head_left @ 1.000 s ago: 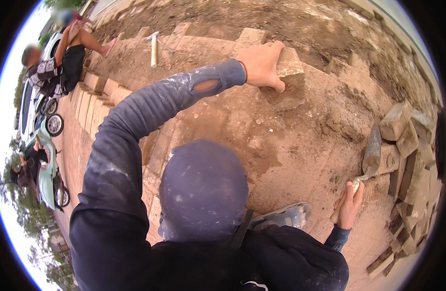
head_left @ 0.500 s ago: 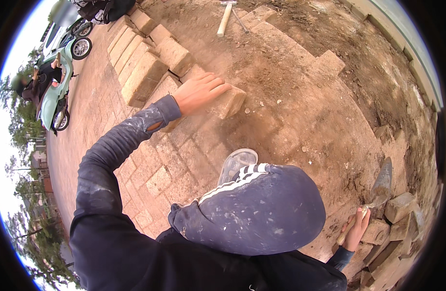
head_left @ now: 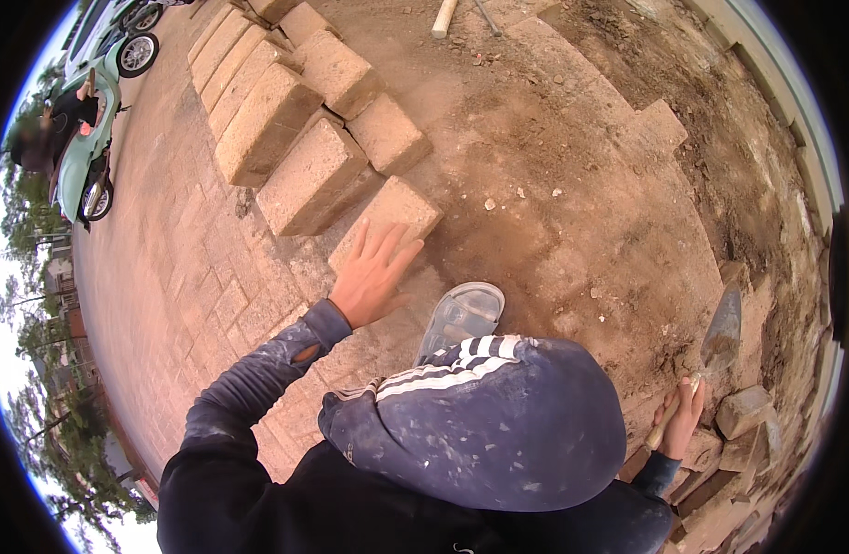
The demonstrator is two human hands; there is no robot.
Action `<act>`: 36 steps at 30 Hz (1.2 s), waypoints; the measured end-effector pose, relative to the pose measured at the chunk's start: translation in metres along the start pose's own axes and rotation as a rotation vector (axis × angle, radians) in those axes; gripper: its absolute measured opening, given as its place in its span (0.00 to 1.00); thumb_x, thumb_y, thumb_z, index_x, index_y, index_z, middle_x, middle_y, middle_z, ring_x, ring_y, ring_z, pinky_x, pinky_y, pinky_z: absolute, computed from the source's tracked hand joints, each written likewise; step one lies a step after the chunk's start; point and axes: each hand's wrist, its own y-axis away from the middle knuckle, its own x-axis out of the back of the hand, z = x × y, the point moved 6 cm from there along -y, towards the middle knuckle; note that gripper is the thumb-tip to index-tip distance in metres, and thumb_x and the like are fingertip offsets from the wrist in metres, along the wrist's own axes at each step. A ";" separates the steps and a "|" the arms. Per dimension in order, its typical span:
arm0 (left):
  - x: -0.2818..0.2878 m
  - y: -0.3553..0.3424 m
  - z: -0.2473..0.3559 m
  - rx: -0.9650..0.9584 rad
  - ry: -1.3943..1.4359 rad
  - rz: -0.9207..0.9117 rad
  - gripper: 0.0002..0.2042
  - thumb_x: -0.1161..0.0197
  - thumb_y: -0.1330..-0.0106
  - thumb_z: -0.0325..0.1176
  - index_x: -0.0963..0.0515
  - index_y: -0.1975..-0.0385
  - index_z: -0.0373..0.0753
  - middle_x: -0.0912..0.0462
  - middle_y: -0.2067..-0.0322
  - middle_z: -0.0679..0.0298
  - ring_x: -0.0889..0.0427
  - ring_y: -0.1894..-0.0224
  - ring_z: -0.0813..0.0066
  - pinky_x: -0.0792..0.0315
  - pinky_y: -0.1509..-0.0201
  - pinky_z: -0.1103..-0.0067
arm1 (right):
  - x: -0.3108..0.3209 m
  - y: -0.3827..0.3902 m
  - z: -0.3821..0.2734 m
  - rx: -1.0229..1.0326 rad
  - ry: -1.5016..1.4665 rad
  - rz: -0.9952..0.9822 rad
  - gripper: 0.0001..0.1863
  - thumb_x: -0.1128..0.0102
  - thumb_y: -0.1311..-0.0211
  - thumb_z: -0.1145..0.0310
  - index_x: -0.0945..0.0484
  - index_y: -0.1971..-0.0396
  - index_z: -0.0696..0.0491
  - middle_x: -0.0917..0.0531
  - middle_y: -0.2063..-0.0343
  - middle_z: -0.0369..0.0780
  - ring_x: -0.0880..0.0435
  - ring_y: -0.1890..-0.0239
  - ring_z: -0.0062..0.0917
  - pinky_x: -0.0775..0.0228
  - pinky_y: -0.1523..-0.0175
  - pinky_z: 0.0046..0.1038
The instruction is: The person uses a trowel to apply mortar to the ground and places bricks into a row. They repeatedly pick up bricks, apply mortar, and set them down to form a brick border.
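Note:
My left hand (head_left: 370,284) has its fingers spread and stretched out, with nothing gripped. Its fingertips overlap the near end of a dusty tan paving brick (head_left: 408,209); whether they touch it I cannot tell. Beyond that brick lie another brick (head_left: 312,180) and one more (head_left: 388,136), part of a loose double row. Down at the right, my right hand (head_left: 683,417) is closed round the wooden handle of a trowel (head_left: 722,331). The trowel's pointed metal blade aims away from me over the dirt.
Broken bricks (head_left: 744,412) are heaped beside my right hand. A wooden-handled tool (head_left: 445,17) lies at the far edge. Laid pavers (head_left: 230,300) stretch to the left, bare soil to the right. My sandalled foot (head_left: 466,314) is close by. A person sits on a green scooter (head_left: 76,175).
My left hand has drawn back toward me from the top of the brick, and its fingers have spread. The view has shifted a little. My right hand keeps hold of the trowel.

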 end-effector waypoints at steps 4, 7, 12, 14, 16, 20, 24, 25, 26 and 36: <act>-0.053 -0.053 0.010 0.064 -0.004 0.198 0.36 0.29 0.43 0.42 0.34 0.35 0.41 0.37 0.33 0.51 0.43 0.27 0.53 0.58 0.22 0.51 | -0.010 0.004 -0.002 0.008 0.019 -0.057 0.16 0.47 0.25 0.59 0.32 0.47 0.51 0.32 0.81 0.34 0.35 0.88 0.16 0.40 0.85 0.20; -0.078 -0.074 -0.001 -0.001 -0.124 0.233 0.29 0.32 0.43 0.36 0.30 0.39 0.39 0.31 0.38 0.53 0.38 0.30 0.55 0.55 0.23 0.52 | -0.012 0.009 -0.007 0.016 0.025 -0.063 0.16 0.47 0.26 0.59 0.32 0.47 0.51 0.32 0.81 0.34 0.35 0.88 0.16 0.40 0.85 0.20; -0.086 -0.066 -0.026 -0.272 -0.174 0.290 0.23 0.36 0.47 0.29 0.24 0.48 0.39 0.24 0.52 0.57 0.30 0.38 0.58 0.47 0.25 0.55 | -0.008 0.021 -0.007 0.011 0.019 -0.052 0.18 0.46 0.27 0.59 0.32 0.45 0.52 0.31 0.80 0.35 0.34 0.88 0.17 0.40 0.85 0.20; -0.085 -0.061 -0.037 -0.321 -0.096 0.321 0.23 0.36 0.49 0.28 0.24 0.48 0.39 0.24 0.53 0.58 0.29 0.39 0.58 0.45 0.25 0.56 | -0.006 0.025 -0.005 0.008 0.002 -0.026 0.19 0.45 0.27 0.59 0.33 0.44 0.52 0.30 0.80 0.35 0.33 0.88 0.17 0.40 0.85 0.21; -0.085 -0.058 -0.035 -0.321 -0.041 0.342 0.23 0.35 0.49 0.28 0.24 0.49 0.40 0.24 0.53 0.59 0.29 0.39 0.58 0.44 0.26 0.56 | -0.001 0.024 0.001 0.006 -0.017 -0.057 0.21 0.45 0.27 0.58 0.34 0.42 0.53 0.30 0.80 0.35 0.33 0.87 0.17 0.40 0.85 0.21; -0.078 -0.045 -0.011 0.099 -0.115 0.462 0.28 0.32 0.44 0.33 0.29 0.40 0.43 0.30 0.40 0.56 0.34 0.32 0.56 0.49 0.25 0.51 | -0.010 0.017 0.011 0.032 -0.117 -0.061 0.20 0.45 0.27 0.59 0.34 0.43 0.52 0.29 0.80 0.35 0.32 0.87 0.17 0.39 0.85 0.22; -0.107 0.020 -0.034 0.529 -0.140 0.420 0.39 0.30 0.41 0.43 0.39 0.29 0.45 0.42 0.29 0.51 0.44 0.26 0.52 0.59 0.25 0.44 | -0.022 0.022 0.013 0.012 -0.095 -0.125 0.15 0.45 0.27 0.60 0.33 0.49 0.50 0.30 0.81 0.34 0.33 0.88 0.17 0.39 0.87 0.22; -0.111 0.030 -0.045 0.457 -0.182 0.452 0.40 0.29 0.42 0.44 0.39 0.29 0.45 0.41 0.29 0.52 0.43 0.26 0.53 0.58 0.25 0.44 | -0.027 0.025 0.013 -0.009 -0.096 -0.116 0.15 0.46 0.27 0.60 0.33 0.49 0.51 0.31 0.81 0.34 0.33 0.88 0.17 0.39 0.87 0.22; -0.112 0.033 -0.049 0.398 -0.177 0.460 0.40 0.29 0.42 0.45 0.38 0.29 0.46 0.41 0.29 0.53 0.42 0.26 0.53 0.59 0.25 0.43 | -0.028 0.027 0.013 -0.011 -0.090 -0.121 0.14 0.46 0.27 0.60 0.33 0.49 0.51 0.31 0.81 0.34 0.33 0.89 0.17 0.39 0.87 0.22; -0.076 0.009 -0.102 0.270 -0.236 0.497 0.35 0.30 0.42 0.42 0.34 0.33 0.46 0.39 0.30 0.51 0.41 0.27 0.51 0.53 0.24 0.49 | -0.018 0.026 0.015 0.036 -0.212 -0.062 0.13 0.45 0.28 0.61 0.32 0.51 0.51 0.30 0.79 0.34 0.32 0.86 0.17 0.38 0.86 0.20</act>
